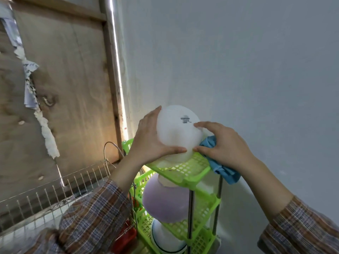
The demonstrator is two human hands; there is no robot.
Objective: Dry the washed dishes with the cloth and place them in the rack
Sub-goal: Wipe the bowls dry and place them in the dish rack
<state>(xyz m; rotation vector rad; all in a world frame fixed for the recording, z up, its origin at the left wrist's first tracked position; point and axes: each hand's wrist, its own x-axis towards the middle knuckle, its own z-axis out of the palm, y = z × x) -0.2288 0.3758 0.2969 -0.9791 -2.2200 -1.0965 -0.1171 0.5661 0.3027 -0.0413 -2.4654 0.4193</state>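
- An upturned white bowl (176,132) sits between both hands above the top tier of a green rack (189,171); its base, with a dark printed mark (185,119), faces up and toward the camera
- The bowl's lower rim meets the top tier at its near-left edge; whether it rests there or hangs just over it cannot be told
- The left hand (150,142) grips the bowl's left side, fingers curled over the far edge and thumb laid along the near rim
- The right hand (225,145) is curled round a bunched blue cloth (222,169) tucked under its palm, with the forefinger tip on the bowl's base and the thumb tip at the near rim, just beside the left thumb
- The cloth hangs down from that hand past the right edge of the top tier
- The rack has three slotted green tiers on metal posts (190,217) and stands near a white wall (238,61)
- The middle tier holds a purple bowl (165,200), upturned and tilted; the bottom tier holds a white dish (163,237) with a dark band near its rim
- Something red (127,235) shows just left of the bottom tier, too blurred to name
- A wire rack (55,187) runs along the left, in front of a wooden board (73,79)
- Both forearms wear plaid sleeves (95,211)
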